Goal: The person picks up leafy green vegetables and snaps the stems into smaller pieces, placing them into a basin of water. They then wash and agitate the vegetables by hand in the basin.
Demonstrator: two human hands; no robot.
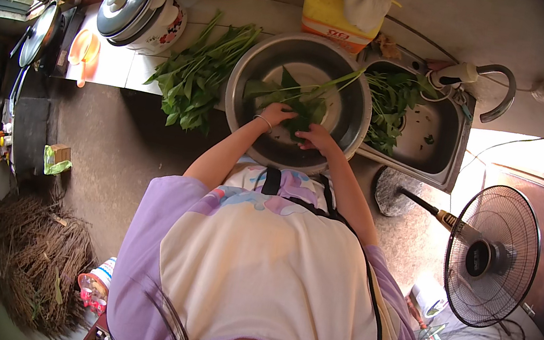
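Observation:
A large stainless steel basin (308, 47) stands before me, partly over the left edge of the sink. In it are green leafy stems (308, 109), their stalks reaching up over the basin's right rim. My left hand (281, 114), with a bracelet at the wrist, touches the leaves from the left. My right hand (317, 138) is at the leaves' right side, its fingers bent against them. Leaves partly hide the fingertips of both. A heap of leafy greens (199, 73) lies on the counter left of the basin, and more greens (389, 103) lie in the sink.
The steel sink (432, 136) with a curved faucet (505, 95) is at the right. Behind the basin stands a yellow jug (319, 4) with a cloth. A lidded pot (141, 16) and an orange dipper (84, 48) are on the left counter. A standing fan (493, 256) is at the right.

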